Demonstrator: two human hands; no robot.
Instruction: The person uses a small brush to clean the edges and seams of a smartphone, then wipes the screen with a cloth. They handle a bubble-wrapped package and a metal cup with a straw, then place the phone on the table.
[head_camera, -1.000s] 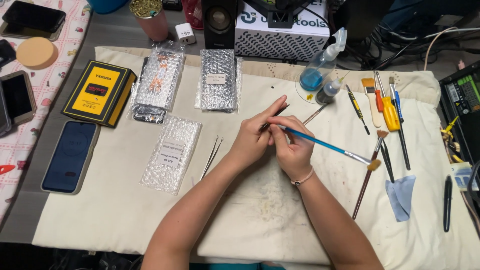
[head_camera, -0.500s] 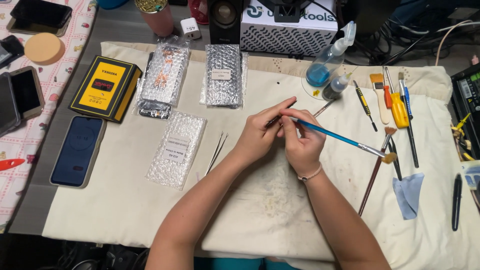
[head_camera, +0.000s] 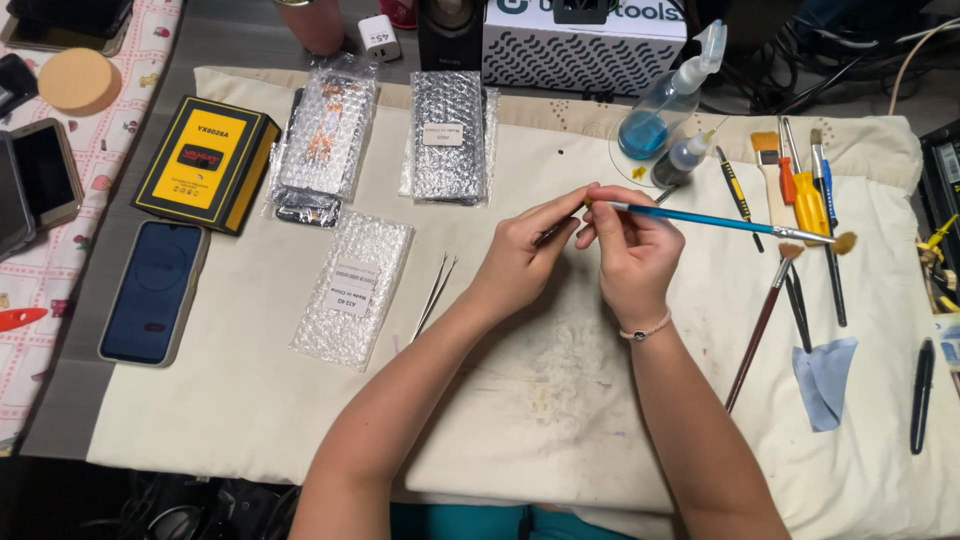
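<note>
Both hands meet above the cloth (head_camera: 300, 420): right hand (head_camera: 628, 252) pinches a blue brush (head_camera: 715, 221), left hand (head_camera: 520, 255) pinches its end.

Both hands meet above the cream cloth (head_camera: 250, 400): the right hand (head_camera: 630, 255) grips a blue-handled paintbrush (head_camera: 720, 222) whose bristles point away to the right, while the left hand (head_camera: 520, 260) pinches its near tip. Left of the hands, tweezers (head_camera: 435, 292) lie on the cloth beside a bubble-wrap packet (head_camera: 352, 288).

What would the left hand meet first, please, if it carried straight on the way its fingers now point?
The left hand points up-right; its fingertips already meet the right hand at the blue-handled brush. Beyond, probably the small dropper bottle, though depth is unclear.
</note>
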